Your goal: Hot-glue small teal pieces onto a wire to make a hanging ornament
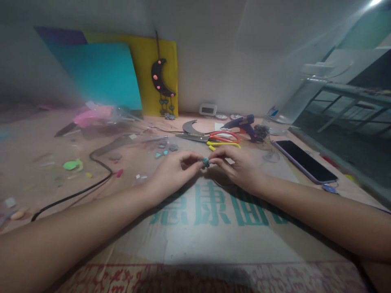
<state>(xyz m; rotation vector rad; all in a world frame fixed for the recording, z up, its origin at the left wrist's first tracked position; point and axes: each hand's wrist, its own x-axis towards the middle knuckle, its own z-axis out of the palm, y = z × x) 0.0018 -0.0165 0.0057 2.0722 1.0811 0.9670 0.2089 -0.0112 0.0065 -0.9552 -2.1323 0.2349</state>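
A small grey-teal flower-like piece [205,163] is held up between both hands over the printed board. My left hand [180,169] pinches its left side between thumb and index finger. On its right side, the thumb and index finger of my right hand [233,165] are closed on it too. Behind the hands lie scissors [224,138] with red and yellow handles and a dark grey crescent [192,127]. Left of them are small grey pieces [173,147] and teal pieces [161,154].
A glue gun [241,123] stands near the wall, and a phone [305,162] lies at the right. A black cable [76,196] curves across the left. A crescent ornament [157,77] hangs before a yellow board [143,53]. Scraps and a white device [207,109] are also in view.
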